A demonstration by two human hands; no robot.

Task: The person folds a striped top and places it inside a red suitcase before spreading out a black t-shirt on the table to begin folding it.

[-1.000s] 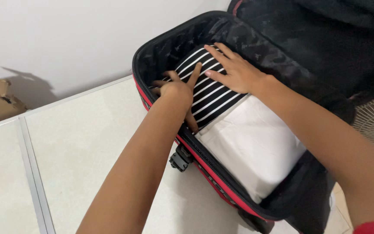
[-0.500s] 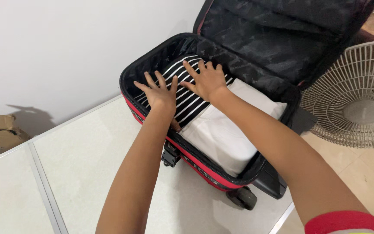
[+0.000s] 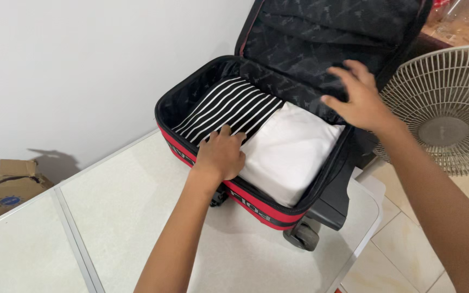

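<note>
At near rim of open black-and-red wheeled suitcase (image 3: 278,209), our left hand (image 3: 221,154) fingers curled, pressing on edge of black-and-white striped folded garment (image 3: 229,106) beside white folded cloth (image 3: 289,149). Our right hand (image 3: 359,97) fingers spread, gripping nothing, hovers by dark lining near raised lid (image 3: 327,27). Both garments lie packed inside; lid not yet shut. White fan (image 3: 451,114) stands beside.
</note>
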